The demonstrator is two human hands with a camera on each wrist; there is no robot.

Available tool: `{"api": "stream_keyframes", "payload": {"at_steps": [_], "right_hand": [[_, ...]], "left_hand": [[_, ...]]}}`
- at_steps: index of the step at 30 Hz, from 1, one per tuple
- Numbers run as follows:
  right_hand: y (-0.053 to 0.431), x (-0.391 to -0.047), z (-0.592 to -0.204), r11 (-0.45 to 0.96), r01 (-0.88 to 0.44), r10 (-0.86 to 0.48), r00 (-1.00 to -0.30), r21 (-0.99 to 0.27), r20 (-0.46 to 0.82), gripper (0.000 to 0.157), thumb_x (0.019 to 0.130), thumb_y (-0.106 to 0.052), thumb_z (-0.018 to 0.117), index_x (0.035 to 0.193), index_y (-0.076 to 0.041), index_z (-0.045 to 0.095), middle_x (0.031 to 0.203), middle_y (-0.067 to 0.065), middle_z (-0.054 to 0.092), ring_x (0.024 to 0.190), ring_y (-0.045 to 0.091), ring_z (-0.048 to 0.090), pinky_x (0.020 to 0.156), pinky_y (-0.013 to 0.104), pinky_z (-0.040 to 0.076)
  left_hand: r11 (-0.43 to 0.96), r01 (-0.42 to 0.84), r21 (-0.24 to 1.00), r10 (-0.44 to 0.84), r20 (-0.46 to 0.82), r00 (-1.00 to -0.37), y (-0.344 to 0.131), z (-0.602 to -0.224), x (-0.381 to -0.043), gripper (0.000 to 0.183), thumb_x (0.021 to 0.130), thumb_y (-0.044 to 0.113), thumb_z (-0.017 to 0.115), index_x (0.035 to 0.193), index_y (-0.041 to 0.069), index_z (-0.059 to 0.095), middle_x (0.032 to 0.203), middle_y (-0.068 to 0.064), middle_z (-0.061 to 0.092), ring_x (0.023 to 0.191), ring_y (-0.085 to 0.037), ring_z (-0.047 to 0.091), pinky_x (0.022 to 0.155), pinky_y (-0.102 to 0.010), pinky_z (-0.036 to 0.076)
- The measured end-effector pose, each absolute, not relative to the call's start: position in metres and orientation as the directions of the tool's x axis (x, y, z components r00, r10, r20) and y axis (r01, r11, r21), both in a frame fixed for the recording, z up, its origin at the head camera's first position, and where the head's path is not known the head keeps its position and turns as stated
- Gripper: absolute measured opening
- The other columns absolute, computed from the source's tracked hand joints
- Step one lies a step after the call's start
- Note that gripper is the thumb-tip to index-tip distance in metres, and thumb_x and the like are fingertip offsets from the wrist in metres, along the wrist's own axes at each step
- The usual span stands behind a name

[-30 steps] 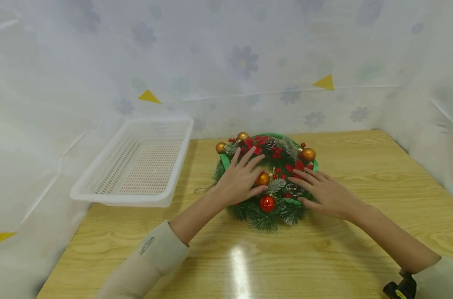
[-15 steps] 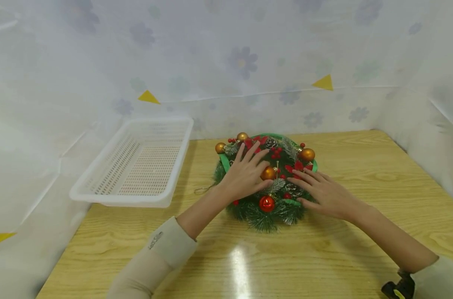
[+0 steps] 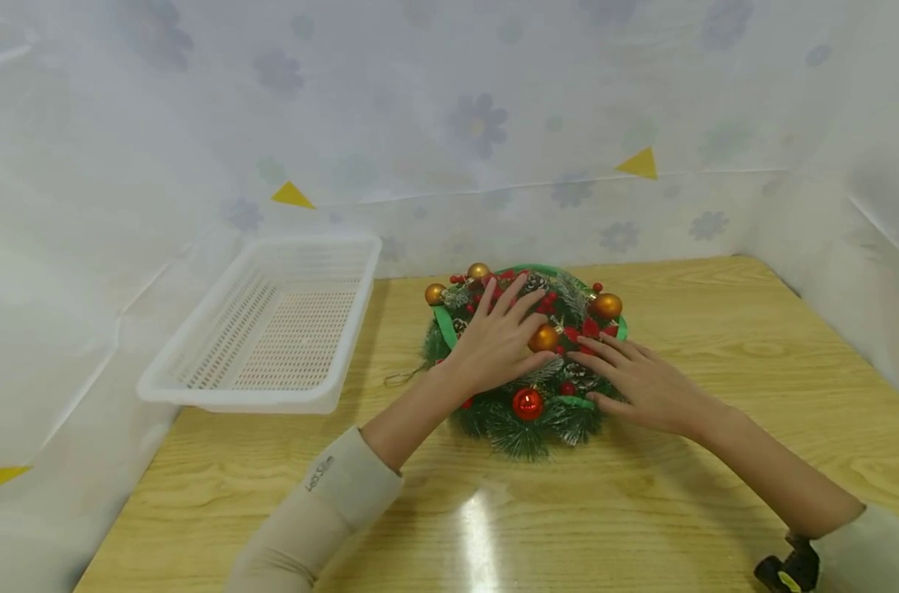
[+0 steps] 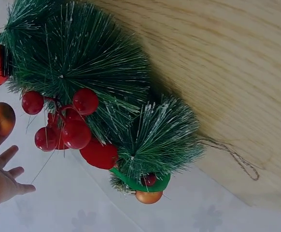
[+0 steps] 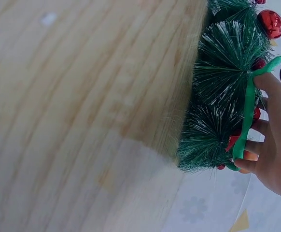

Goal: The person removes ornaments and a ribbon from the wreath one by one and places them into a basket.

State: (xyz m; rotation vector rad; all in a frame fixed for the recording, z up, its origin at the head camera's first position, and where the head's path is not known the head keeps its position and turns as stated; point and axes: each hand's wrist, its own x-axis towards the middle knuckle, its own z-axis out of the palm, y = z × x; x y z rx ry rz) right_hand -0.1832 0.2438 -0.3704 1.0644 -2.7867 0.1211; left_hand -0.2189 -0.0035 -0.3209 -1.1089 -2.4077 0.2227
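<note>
A decorated wreath [image 3: 544, 372] lies flat on the wood-grained surface [image 3: 605, 511], right in front of the person, and both hands are on or over it. The left hand [image 3: 497, 339] reaches across the wreath from its near left side, pinching a golden ball [image 3: 543, 338] between thumb and forefinger, while the other fingers stretch forward, spread apart, above the greenery. The right hand [image 3: 642, 385] is at the wreath's right side, its fingers nearly straight and slightly parted, the fingertips along a green ribbon [image 5: 247, 116] and the thumb close by the ribbon's bend. Whether those fingers press on the ribbon, I can't tell.

A shiny red ball [image 3: 527, 403] sits on the wreath's near side, and a larger golden bauble [image 3: 608, 305] on its far right. From the left wrist, a cluster of red berries [image 4: 76, 134] shows among the needles, and a thin cord loop [image 4: 242, 162] sticks out past the wreath's edge. To the left, apart from the wreath, stands a white plastic basket [image 3: 323, 402] with slotted walls. Behind everything hangs a pale flower-printed sheet [image 3: 420, 123] bearing yellow triangles [image 3: 294, 195].
</note>
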Motion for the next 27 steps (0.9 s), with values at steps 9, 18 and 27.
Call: {"api": "stream_keyframes", "payload": {"at_steps": [9, 18, 27], "right_hand": [[0.244, -0.184, -0.371, 0.733, -0.68, -0.668, -0.722, -0.005, 0.183, 0.057, 0.089, -0.03, 0.059, 0.138, -0.006, 0.041, 0.14, 0.021, 0.035, 0.126, 0.043, 0.029, 0.096, 0.06, 0.027], [0.243, -0.184, -0.37, 0.735, -0.678, -0.663, -0.724, -0.016, 0.187, 0.057, 0.089, -0.028, 0.059, 0.138, -0.006, 0.041, 0.139, 0.021, 0.035, 0.126, 0.043, 0.029, 0.096, 0.061, 0.027], [0.244, -0.185, -0.369, 0.738, -0.674, -0.662, -0.73, -0.019, 0.171, 0.057, 0.09, -0.03, 0.057, 0.139, -0.006, 0.04, 0.141, 0.02, 0.033, 0.127, 0.043, 0.028, 0.098, 0.06, 0.026]], "left_hand": [[0.67, 0.667, -0.327, 0.74, 0.371, -0.561, -0.007, -0.318, -0.221, 0.051, 0.089, 0.057, 0.045, 0.122, 0.019, 0.058, 0.141, -0.007, 0.037, 0.136, -0.03, 0.013, 0.108, -0.051, 0.003], [0.678, 0.661, -0.322, 0.724, 0.446, -0.526, -0.03, -0.31, -0.227, 0.047, 0.087, 0.052, 0.054, 0.115, 0.015, 0.061, 0.138, -0.011, 0.04, 0.131, -0.032, 0.026, 0.106, -0.053, 0.016], [0.756, 0.603, -0.254, 0.65, 0.403, -0.644, -0.07, -0.296, -0.232, 0.048, 0.087, 0.046, 0.058, 0.119, 0.01, 0.057, 0.138, -0.011, 0.039, 0.135, -0.031, 0.016, 0.108, -0.049, 0.003]]}}
